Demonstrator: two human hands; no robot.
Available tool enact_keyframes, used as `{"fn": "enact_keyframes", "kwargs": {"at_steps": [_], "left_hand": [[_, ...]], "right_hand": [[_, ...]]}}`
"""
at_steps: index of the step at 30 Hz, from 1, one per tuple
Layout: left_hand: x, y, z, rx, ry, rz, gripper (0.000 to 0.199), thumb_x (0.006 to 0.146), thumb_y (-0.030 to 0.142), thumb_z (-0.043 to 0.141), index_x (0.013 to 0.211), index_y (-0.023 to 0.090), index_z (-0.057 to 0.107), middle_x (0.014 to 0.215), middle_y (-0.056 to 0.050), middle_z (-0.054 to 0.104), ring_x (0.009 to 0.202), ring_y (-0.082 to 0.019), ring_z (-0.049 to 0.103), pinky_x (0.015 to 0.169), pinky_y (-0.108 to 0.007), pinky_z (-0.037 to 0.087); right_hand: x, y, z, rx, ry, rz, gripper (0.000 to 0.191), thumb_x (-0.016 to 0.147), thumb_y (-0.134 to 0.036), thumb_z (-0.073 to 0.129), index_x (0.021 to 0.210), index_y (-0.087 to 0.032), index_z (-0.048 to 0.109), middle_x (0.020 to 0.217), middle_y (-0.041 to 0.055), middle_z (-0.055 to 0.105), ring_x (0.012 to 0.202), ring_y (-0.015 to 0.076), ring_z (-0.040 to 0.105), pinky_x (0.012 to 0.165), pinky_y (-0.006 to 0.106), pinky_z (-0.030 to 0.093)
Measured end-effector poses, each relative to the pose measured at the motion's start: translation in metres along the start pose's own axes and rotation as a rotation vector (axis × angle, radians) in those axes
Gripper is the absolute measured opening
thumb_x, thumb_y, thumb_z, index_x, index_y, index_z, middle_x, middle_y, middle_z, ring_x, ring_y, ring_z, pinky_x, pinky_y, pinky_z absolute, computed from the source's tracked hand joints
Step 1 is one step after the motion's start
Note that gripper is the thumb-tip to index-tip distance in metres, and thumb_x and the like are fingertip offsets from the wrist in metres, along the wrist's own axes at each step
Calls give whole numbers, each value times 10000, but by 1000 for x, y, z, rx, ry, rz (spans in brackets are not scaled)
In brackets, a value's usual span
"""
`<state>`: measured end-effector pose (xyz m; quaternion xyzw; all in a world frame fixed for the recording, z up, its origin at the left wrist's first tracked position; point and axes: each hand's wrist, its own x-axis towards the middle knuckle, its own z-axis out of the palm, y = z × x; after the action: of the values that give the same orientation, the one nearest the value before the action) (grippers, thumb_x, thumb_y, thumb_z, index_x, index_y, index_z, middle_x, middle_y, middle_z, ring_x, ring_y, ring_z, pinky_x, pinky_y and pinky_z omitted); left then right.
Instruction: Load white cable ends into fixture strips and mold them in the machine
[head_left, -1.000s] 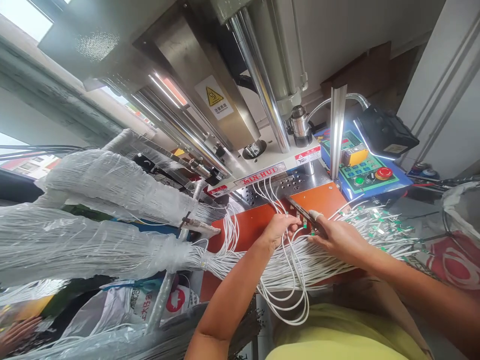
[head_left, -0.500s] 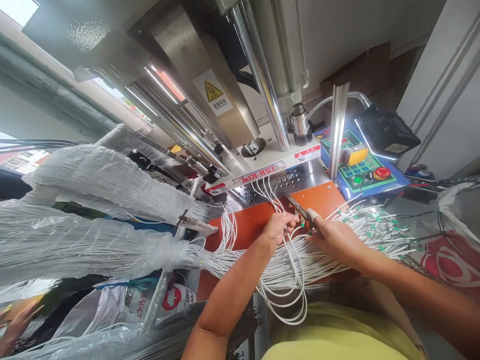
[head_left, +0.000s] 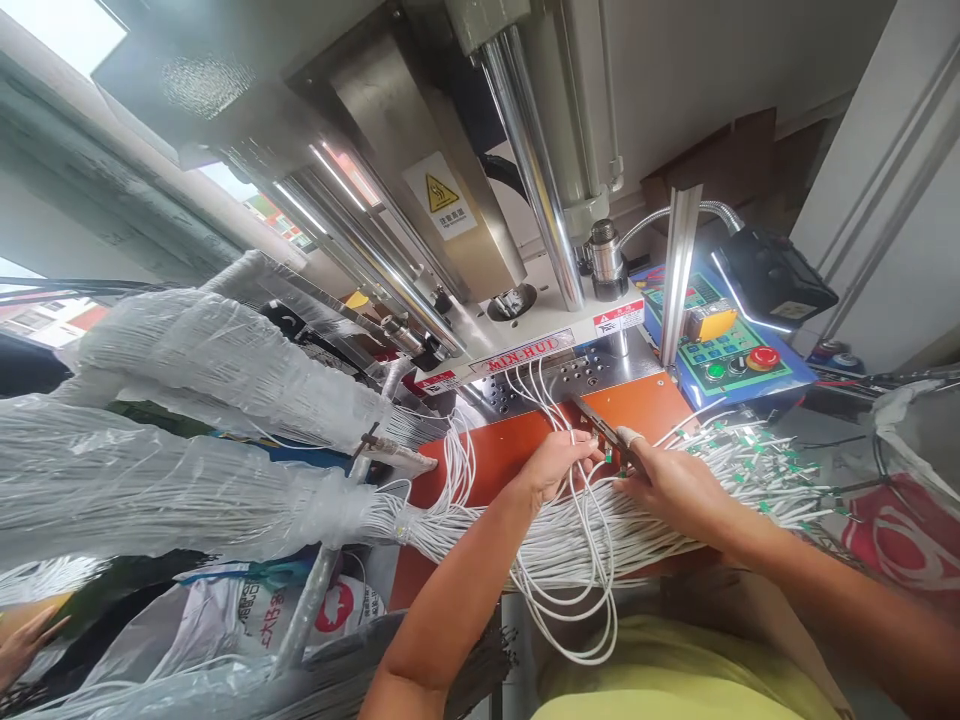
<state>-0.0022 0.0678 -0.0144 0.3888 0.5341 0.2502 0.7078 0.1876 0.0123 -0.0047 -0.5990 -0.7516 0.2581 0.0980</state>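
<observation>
My left hand [head_left: 559, 465] is closed in a pinch on a white cable near its end, beside a narrow dark metal bar [head_left: 596, 418]. My right hand [head_left: 671, 485] grips the near end of that bar, with a pale wrap on the thumb. Small connectors with green parts [head_left: 608, 456] sit along the bar between the two hands. Looped white cables [head_left: 596, 600] hang down past my left hand. Beneath both hands lies a thick bundle of white cables [head_left: 495, 530] on an orange board [head_left: 495, 455]. My fingers partly hide the pinched cable end.
A press [head_left: 525, 350] with metal columns stands right ahead, several cables running under its front plate. A blue control box [head_left: 739, 375] with a red button is at the right. Plastic-wrapped cable bundles [head_left: 187, 500] rest on a rack at left. Another person's hand [head_left: 30, 640] shows lower left.
The camera view has shifted slightly. My left hand stays at the bar, its fingers moved slightly against the cable end. My right hand keeps its grip on the bar.
</observation>
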Motion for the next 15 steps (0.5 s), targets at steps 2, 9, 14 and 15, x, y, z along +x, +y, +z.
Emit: {"fn": "enact_keyframes", "kwargs": {"at_steps": [2, 9, 14, 15], "left_hand": [[-10, 2, -5, 100, 17, 40, 257, 718, 332, 734, 836, 119, 653, 749, -57, 679, 528, -94, 564, 509, -222, 440], [-10, -1, -8, 369, 332, 328, 249, 794, 390, 663, 848, 151, 618, 808, -67, 708, 741, -154, 654, 632, -234, 475], [3, -1, 6, 442, 376, 407, 170, 726, 261, 718, 805, 154, 612, 688, -40, 701, 687, -163, 664, 667, -253, 485], [3, 0, 7, 399, 371, 412, 134, 733, 230, 700, 801, 152, 614, 696, -48, 709, 691, -167, 673, 671, -258, 493]], "right_hand": [[-1, 0, 1, 20, 7, 1, 520, 879, -390, 487, 1355, -214, 377, 891, 50, 715, 813, 260, 668, 600, 303, 330], [-2, 0, 2, 50, 18, -9, 516, 867, -383, 494, 1348, -237, 374, 851, 28, 714, 799, 253, 672, 608, 295, 353], [-2, 1, 0, 58, 17, -14, 521, 872, -370, 504, 1357, -234, 373, 902, 39, 718, 851, 263, 674, 628, 297, 371], [-2, 1, 0, 62, 14, -13, 524, 875, -375, 506, 1361, -229, 374, 911, 42, 719, 861, 266, 673, 635, 301, 375]]}}
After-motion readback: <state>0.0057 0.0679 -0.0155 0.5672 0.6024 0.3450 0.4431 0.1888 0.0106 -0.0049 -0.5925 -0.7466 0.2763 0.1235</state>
